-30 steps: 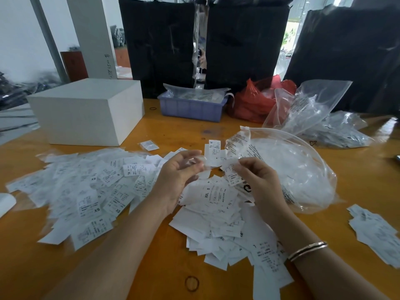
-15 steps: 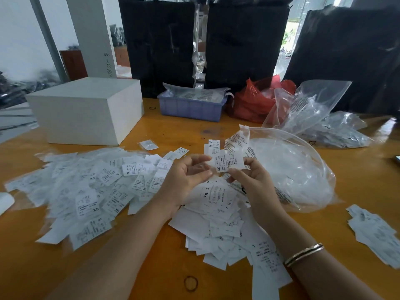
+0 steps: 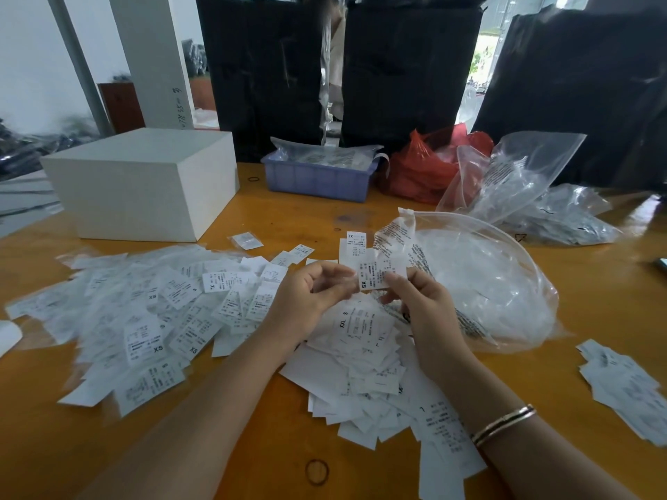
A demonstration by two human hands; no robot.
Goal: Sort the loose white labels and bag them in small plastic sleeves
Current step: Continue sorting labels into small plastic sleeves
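My right hand [image 3: 424,308] pinches a white label marked XS [image 3: 379,274] at its lower right corner, held upright over the table centre. My left hand [image 3: 306,301] is curled beside it, fingertips at the label's left edge; a small clear sleeve seems to sit between its fingers, but I cannot tell for sure. Under both hands lies a heap of loose white labels [image 3: 364,355]. To the left spreads a pile of labels in small plastic sleeves [image 3: 144,319]. A large clear bag of empty sleeves [image 3: 480,283] lies to the right of my hands.
A white box [image 3: 144,182] stands back left, a blue tray [image 3: 317,178] and a red bag [image 3: 426,167] behind. Crumpled clear bags [image 3: 523,189] lie back right. Another small label pile [image 3: 628,387] is at the right edge. A rubber band [image 3: 317,471] lies near me.
Both hands drew closer together and rose slightly; the label in my right hand turned upright and now meets my left fingertips.
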